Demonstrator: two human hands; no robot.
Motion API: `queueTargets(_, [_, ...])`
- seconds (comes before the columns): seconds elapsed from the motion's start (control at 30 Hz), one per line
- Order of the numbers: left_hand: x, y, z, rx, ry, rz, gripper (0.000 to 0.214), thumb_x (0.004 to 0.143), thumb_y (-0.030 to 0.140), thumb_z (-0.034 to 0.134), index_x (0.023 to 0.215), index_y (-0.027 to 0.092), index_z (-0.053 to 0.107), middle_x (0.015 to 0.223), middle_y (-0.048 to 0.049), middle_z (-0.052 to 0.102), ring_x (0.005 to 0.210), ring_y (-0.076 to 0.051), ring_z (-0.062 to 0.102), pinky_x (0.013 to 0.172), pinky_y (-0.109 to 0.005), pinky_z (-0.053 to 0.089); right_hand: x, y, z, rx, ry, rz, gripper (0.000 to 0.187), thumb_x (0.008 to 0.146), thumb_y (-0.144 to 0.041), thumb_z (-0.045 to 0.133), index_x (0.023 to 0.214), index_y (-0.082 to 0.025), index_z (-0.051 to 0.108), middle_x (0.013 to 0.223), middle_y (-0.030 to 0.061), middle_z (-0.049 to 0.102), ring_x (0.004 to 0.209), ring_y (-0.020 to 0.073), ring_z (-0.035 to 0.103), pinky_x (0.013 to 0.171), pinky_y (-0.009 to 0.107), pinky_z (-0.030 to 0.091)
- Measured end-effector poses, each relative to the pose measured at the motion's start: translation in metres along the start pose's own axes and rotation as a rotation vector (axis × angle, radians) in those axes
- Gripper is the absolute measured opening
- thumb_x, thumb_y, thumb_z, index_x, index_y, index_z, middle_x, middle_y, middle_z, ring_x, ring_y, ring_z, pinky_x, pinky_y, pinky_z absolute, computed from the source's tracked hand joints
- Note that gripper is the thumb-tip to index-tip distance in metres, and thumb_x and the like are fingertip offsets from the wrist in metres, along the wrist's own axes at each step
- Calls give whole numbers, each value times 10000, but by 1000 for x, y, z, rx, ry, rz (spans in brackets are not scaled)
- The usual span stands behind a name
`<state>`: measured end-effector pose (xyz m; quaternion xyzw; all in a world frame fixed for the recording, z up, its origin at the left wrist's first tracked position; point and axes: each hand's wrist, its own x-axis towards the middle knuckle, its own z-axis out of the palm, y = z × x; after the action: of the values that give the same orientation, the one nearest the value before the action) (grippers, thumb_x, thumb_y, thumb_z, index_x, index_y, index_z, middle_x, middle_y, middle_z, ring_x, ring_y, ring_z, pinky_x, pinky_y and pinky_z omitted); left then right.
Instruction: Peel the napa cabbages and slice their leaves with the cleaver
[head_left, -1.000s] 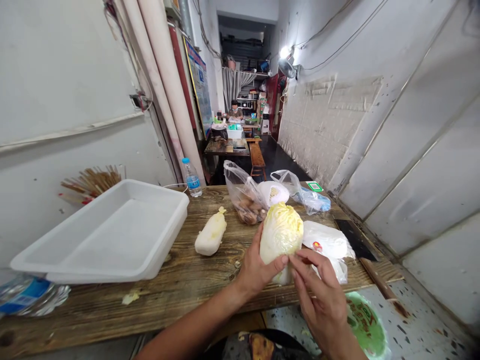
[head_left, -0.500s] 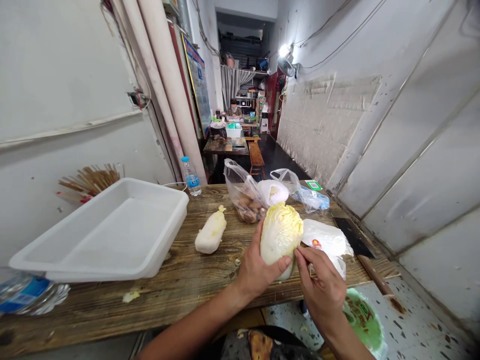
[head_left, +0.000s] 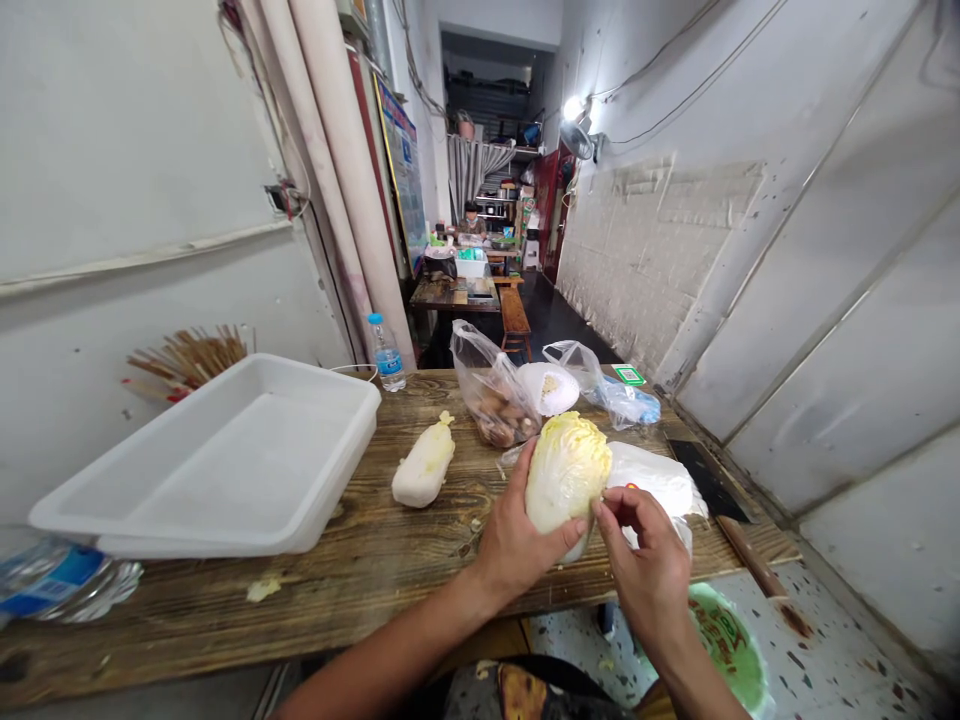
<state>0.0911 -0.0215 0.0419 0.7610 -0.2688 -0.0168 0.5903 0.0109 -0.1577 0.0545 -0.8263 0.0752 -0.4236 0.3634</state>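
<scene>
My left hand (head_left: 517,540) is wrapped round the lower part of a pale yellow napa cabbage (head_left: 564,472) and holds it upright over the wooden table (head_left: 360,560). My right hand (head_left: 646,560) is at the cabbage's right side, its fingertips pinched on the edge of an outer leaf. A second, smaller cabbage piece (head_left: 424,465) lies on the table to the left, apart from both hands.
A large white plastic tray (head_left: 225,460) sits at the left, with a water bottle (head_left: 386,354) behind it. Plastic bags (head_left: 499,395) and a white bag (head_left: 656,480) lie beyond the cabbage. A cleaver (head_left: 712,490) rests at the table's right edge. A green basin (head_left: 731,640) stands on the floor.
My right hand has moved up from the cabbage's base to its right side and closed its fingers on a leaf. The left hand keeps its hold.
</scene>
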Motion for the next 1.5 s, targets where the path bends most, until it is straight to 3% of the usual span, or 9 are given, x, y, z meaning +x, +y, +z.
queueTargets(0.3, [0,3,-1,111,-4,-40,1109,659,527,780,1555,212,207,1439,-127,513,1266,-300,544,1029,-424,473,-2,-1,-5,89,-179,81,211,952,-337,509,802,-197,558,710,-12,548,627,118,520,580,237,445])
queueTargets(0.4, [2,6,-2,150,4,-75,1153,639,522,786,1562,193,179,1429,-145,519,1256,-314,550,1016,-444,477,-3,3,-3,85,-133,77,163,948,-331,529,870,-194,571,770,2,578,666,125,548,597,240,469])
queueTargets(0.5, [3,9,-1,164,5,-97,1140,644,498,775,1557,159,183,1419,-165,523,1259,-325,544,1018,-466,471,-2,9,1,5,-55,-19,110,928,-300,566,926,-193,590,843,21,611,728,137,584,653,259,499])
queueTargets(0.7, [5,11,-1,244,-12,-68,1109,636,514,770,1538,158,232,1453,-186,480,1292,-351,514,1047,-491,450,-1,-4,-2,-51,-111,-178,152,952,-205,491,808,-205,541,740,-3,557,661,126,543,613,249,484])
queueTargets(0.8, [9,11,-2,309,-18,-45,1128,629,531,760,1539,131,227,1463,-205,461,1290,-370,512,1032,-504,464,1,-15,-5,-75,-93,-278,38,940,-197,531,924,-202,565,833,22,591,754,144,575,696,273,512])
queueTargets(0.9, [11,12,-1,354,-19,-33,1111,630,516,737,1525,75,248,1447,-222,472,1283,-368,517,1048,-498,456,4,-15,-3,-138,-74,-317,119,922,-215,587,1037,-195,566,909,50,611,819,167,592,713,294,519])
queueTargets(1.13, [11,14,-1,391,-36,-28,1068,672,546,686,1517,50,261,1434,-229,485,1277,-365,525,1052,-503,454,3,-4,5,-186,-159,-369,111,945,-125,506,880,-208,542,818,20,601,782,144,582,719,283,525])
queueTargets(1.23, [10,14,-3,399,-47,-51,1070,679,551,684,1521,49,257,1424,-227,497,1259,-368,541,1025,-493,480,1,-4,4,-240,-98,-367,42,951,-183,532,981,-193,560,881,50,621,828,164,614,735,313,556])
queueTargets(1.5, [12,12,-6,435,-90,-81,1057,693,550,701,1537,102,249,1382,-222,539,1198,-386,584,971,-488,496,-13,17,1,-428,-111,-584,376,937,-136,552,1311,-170,534,1095,130,675,1000,218,663,864,381,594])
